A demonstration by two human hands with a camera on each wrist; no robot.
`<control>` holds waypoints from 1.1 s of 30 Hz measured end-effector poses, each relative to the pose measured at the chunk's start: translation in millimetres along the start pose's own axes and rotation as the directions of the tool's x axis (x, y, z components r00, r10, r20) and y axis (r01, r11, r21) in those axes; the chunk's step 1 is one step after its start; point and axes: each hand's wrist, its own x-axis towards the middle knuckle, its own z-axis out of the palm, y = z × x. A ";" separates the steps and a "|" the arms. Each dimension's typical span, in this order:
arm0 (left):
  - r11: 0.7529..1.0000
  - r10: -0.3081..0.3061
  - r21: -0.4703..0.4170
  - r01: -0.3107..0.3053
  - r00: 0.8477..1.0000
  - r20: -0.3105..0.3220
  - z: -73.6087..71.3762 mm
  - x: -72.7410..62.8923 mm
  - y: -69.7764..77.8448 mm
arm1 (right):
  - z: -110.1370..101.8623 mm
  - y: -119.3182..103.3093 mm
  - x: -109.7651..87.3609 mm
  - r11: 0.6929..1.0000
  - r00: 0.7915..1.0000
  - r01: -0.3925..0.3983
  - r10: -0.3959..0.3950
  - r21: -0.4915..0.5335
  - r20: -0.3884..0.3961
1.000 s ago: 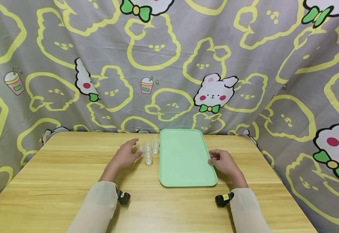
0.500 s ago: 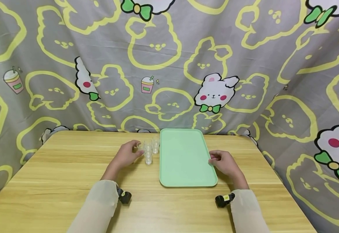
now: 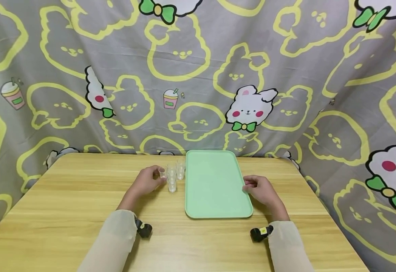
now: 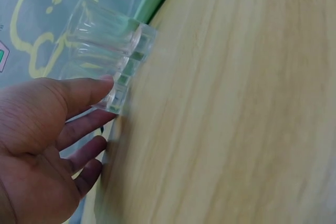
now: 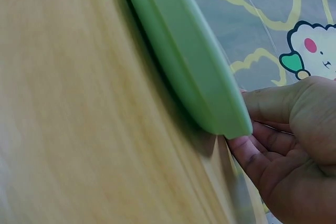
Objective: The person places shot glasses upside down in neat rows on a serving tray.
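Small clear glasses stand in a cluster just left of a light green tray (image 3: 215, 185). My left hand (image 3: 147, 180) pinches the leftmost glass (image 3: 162, 172) between thumb and fingers, and it looks slightly tilted. Beside it are a front glass (image 3: 172, 186) and a back one (image 3: 180, 170); they overlap one another. In the left wrist view the thumb lies over the nearest glass, with other glasses (image 4: 105, 27) behind it. My right hand (image 3: 259, 187) grips the tray's right edge. The right wrist view has the thumb above the tray rim (image 5: 194, 61) and fingers below it.
The tray lies flat on a wooden table (image 3: 65, 219), its far end near the table's back edge. A grey curtain (image 3: 123, 49) with yellow cartoon outlines hangs behind the table and along its right side. Black cameras (image 3: 144, 229) sit on both wrists.
The left hand's fingers, spread beside the leftmost glass a second ago, have closed on it, and that glass has shifted a little to the left. The right hand and tray stay put.
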 end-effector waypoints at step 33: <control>0.999 0.027 -0.016 -0.028 1.000 -0.015 -29.3 13.4 7.9 | -0.1 4.8 2.1 1.000 1.000 -0.003 0.003 -0.004 -0.014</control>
